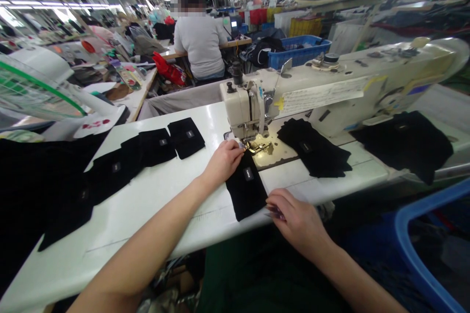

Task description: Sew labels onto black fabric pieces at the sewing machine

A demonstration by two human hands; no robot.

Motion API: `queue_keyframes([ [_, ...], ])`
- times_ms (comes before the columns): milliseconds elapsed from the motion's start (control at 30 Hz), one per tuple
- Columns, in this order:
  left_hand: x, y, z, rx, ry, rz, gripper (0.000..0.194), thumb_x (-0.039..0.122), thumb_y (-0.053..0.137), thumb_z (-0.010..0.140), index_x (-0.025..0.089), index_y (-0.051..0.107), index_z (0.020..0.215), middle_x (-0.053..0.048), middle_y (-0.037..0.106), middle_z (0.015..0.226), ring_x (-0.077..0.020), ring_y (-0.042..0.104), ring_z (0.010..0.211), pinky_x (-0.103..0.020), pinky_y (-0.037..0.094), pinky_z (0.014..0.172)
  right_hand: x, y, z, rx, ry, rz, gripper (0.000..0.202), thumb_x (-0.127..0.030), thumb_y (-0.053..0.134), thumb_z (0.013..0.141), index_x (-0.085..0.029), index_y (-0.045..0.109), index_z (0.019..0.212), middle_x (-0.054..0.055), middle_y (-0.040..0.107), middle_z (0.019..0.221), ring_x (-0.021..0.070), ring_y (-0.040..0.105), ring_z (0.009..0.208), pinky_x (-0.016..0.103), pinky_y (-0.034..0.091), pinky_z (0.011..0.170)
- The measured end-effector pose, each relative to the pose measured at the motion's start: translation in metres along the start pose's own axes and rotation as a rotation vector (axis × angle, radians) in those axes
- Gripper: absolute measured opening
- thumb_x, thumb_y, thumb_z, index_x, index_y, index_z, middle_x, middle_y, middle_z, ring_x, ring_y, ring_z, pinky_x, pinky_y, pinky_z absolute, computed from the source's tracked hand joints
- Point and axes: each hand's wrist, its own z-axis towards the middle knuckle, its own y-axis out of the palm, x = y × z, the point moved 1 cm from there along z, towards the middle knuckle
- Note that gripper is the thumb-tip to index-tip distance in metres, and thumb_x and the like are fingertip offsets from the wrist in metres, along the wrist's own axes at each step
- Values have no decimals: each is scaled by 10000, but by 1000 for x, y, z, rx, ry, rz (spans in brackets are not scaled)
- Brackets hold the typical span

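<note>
A black fabric piece (246, 190) with a small dark label lies under the needle area of a sewing machine (242, 107). Beside the presser foot (259, 146), my left hand (225, 160) is closed, fingertips pinching the far edge of this piece. At its near right corner is my right hand (297, 220), with curled fingers around something small and dark that I cannot make out. More labelled black pieces (187, 138) are spread in a row to the left. To the right of the needle, a fanned stack of black pieces (316, 151) rests on the machine bed.
Another black pile (407, 142) lies at the table's right end, above a blue basket (404, 239). A fan (36, 85) stands at the left, near a dark cloth heap (33, 181). Ahead, a person in a white shirt (201, 44) sits near a blue crate (299, 51).
</note>
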Motion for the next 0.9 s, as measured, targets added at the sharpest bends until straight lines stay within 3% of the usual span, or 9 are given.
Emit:
queue_keyframes([
  [233, -2, 0, 0, -25, -2, -16, 218, 179, 529, 959, 147, 741, 999, -100, 625, 932, -226, 562, 872, -368, 509, 801, -1, -1, 0, -2, -9, -48, 236, -32, 563, 830, -195, 580, 999, 47, 666, 999, 175, 637, 759, 268, 418, 610],
  [767, -10, -2, 4, -48, 25, -18, 229, 173, 524, 964, 140, 735, 1045, -102, 613, 937, -227, 582, 874, -376, 529, 803, -5, -8, 10, -148, 51, -151, 218, -59, 591, 841, -198, 619, 1007, 29, 658, 1045, 147, 617, 741, 271, 377, 610],
  [900, 7, -12, -1, -107, -1, 68, 257, 140, 505, 952, 118, 712, 1101, -137, 635, 1017, -251, 597, 918, -423, 559, 825, -5, -11, 6, -152, 38, -183, 291, -58, 588, 830, -209, 648, 1071, 36, 661, 1039, 151, 627, 754, 270, 376, 603],
])
